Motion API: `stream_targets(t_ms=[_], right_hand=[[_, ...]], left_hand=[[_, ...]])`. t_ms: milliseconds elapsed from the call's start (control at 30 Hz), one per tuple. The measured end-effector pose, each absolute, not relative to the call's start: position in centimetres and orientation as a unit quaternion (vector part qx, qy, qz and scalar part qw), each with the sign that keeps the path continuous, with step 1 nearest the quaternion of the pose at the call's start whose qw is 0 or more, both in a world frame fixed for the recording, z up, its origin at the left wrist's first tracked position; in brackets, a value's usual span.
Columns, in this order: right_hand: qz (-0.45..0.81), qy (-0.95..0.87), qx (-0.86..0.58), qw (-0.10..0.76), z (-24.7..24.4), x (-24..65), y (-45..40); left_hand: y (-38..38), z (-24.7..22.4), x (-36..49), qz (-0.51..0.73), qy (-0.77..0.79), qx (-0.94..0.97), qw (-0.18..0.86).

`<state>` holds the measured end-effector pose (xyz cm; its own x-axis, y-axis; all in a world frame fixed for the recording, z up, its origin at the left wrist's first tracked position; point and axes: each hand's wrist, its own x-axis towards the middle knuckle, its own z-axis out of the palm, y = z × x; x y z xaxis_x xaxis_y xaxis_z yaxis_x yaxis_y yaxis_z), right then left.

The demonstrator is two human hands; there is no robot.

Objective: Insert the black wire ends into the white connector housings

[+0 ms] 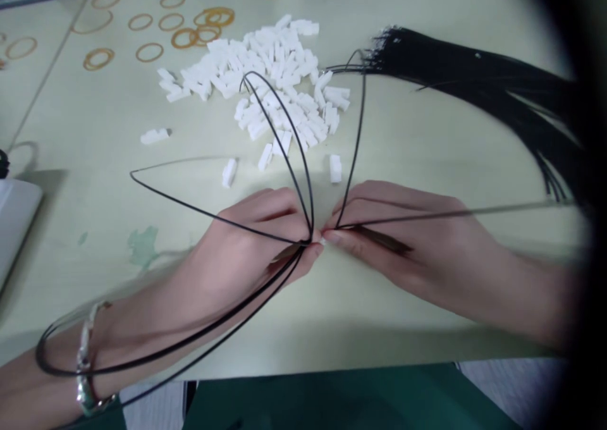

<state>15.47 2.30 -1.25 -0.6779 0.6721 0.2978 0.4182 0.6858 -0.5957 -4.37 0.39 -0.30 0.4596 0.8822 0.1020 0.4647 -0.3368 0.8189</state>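
Observation:
My left hand (265,227) is closed in a pinch on a small white connector (323,241), of which only a bit shows between the fingertips. Several thin black wires (190,338) run out from this grip; some loop up over the white pile, others curve back across the left wrist. Right beside it, my right hand (403,234) pinches a black wire (360,133) close to the connector. Its fingertips almost meet those of the left hand. Whether the wire's end sits inside the connector is hidden by the fingers.
A heap of white connectors (265,63) lies beyond the hands, with a few loose ones nearer. Rubber bands (184,37) are scattered at the back left. A thick bundle of black wires (455,69) lies back right. A white object (16,221) stands at the left edge.

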Motion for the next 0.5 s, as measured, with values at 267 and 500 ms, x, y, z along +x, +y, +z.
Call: stream_targets(t_ms=[267, 500], right_hand=[[0.445, -0.750, -0.406, 0.272, -0.67, 15.38, 2.71], [0.378, -0.742, -0.432, 0.346, -0.40, 15.41, 2.15]], left_hand=[[0.90, -0.51, -4.59, 0.279, 0.413, 0.775, 0.388], [0.86, -0.36, -4.47, 0.278, 0.407, 0.782, 0.382]])
